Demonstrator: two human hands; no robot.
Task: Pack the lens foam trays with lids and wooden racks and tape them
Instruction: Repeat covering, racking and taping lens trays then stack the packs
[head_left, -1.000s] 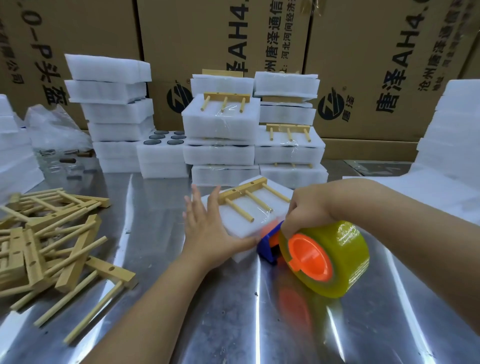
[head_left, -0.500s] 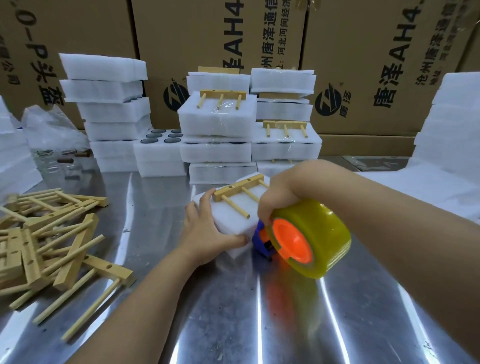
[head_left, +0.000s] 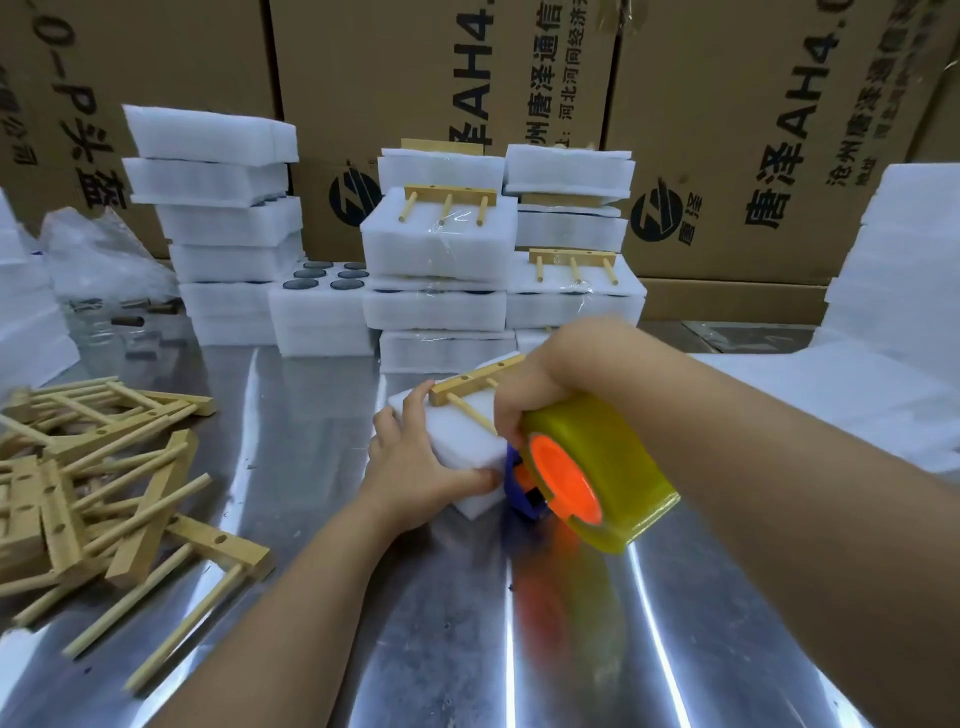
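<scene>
Left hand (head_left: 421, 467) grips foam tray (head_left: 460, 441) corner; right hand (head_left: 524, 400) clutches tape dispenser (head_left: 608, 467) (steel table (head_left: 519, 649) stretches nearer).

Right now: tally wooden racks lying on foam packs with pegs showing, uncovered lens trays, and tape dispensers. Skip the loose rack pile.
Wooden racks lying on foam packs, pegs showing: 3
Uncovered lens tray: 1
Tape dispenser: 1
Total: 5
</scene>
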